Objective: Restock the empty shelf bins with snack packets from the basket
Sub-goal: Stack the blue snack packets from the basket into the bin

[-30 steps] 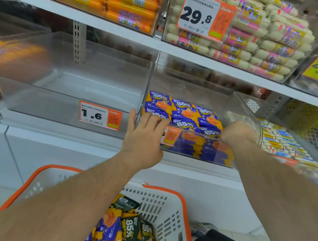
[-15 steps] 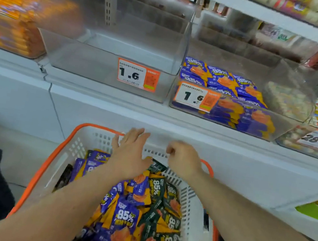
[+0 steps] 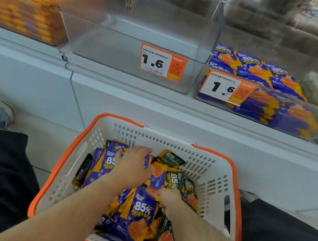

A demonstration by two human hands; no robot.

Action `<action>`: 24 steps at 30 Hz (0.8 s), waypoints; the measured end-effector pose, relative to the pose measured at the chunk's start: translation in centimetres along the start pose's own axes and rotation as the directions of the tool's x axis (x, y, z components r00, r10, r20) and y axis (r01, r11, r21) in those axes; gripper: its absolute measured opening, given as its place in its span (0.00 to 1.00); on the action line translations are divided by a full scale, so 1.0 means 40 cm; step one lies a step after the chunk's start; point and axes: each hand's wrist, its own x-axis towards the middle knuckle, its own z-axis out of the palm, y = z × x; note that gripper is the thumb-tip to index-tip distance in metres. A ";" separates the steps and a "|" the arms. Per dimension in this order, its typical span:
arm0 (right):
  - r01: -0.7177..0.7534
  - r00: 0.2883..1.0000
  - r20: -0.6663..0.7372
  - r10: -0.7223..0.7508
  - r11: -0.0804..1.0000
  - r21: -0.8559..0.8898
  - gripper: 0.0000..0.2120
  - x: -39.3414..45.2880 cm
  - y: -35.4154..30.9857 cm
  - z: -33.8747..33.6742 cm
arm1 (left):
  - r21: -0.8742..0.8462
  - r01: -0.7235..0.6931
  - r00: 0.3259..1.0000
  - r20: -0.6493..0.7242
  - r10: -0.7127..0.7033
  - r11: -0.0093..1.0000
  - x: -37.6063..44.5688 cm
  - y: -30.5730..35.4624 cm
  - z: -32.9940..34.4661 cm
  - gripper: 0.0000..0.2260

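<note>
Snack packets (image 3: 141,210), purple and dark green, heaped in the white basket (image 3: 215,182) under both hands. Left hand (image 3: 133,167) spread flat, fingers straight, pressing purple packets. Right hand (image 3: 169,201) curled around a dark green packet (image 3: 173,181). Risks: mixed colours grabbed together and landing in the wrong bin; slick packets slipping from a loose handful. Up beyond the left hand, an empty clear bin (image 3: 129,39); beyond the right hand, a bin of purple packets (image 3: 265,95). White shelf ledge, pale floor.

My right hand's (image 3: 169,201) fingertips were buried among the snack packets (image 3: 141,212); at ten o'clock, the orange-filled bin (image 3: 22,7) was smeared with blur.
</note>
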 end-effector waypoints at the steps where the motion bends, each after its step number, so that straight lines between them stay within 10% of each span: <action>1: -0.011 0.999 0.039 0.011 1.000 0.012 0.20 -0.001 0.000 0.003 | -0.006 0.003 1.000 0.005 -0.003 1.000 -0.003 0.001 0.002 0.24; 10: 0.071 0.991 -0.116 -0.073 0.997 -0.024 0.12 -0.005 -0.020 -0.037 | -0.029 0.029 0.999 0.046 -0.028 0.999 -0.014 -0.005 0.003 0.26; 14: 0.178 0.958 -0.156 -0.239 0.929 -0.325 0.14 -0.043 -0.073 -0.150 | -0.137 0.077 0.994 0.093 -0.064 0.988 -0.013 0.019 0.008 0.25; 18: 0.246 0.933 -0.073 -0.354 0.770 -0.589 0.08 -0.099 -0.140 -0.252 | -0.390 0.160 0.979 0.182 -0.094 0.907 -0.011 0.061 -0.001 0.29; 24: 0.434 0.866 0.025 -0.499 0.727 -0.533 0.14 -0.206 -0.235 -0.321 | -0.567 0.315 0.938 0.308 -0.159 0.761 -0.013 0.107 -0.046 0.37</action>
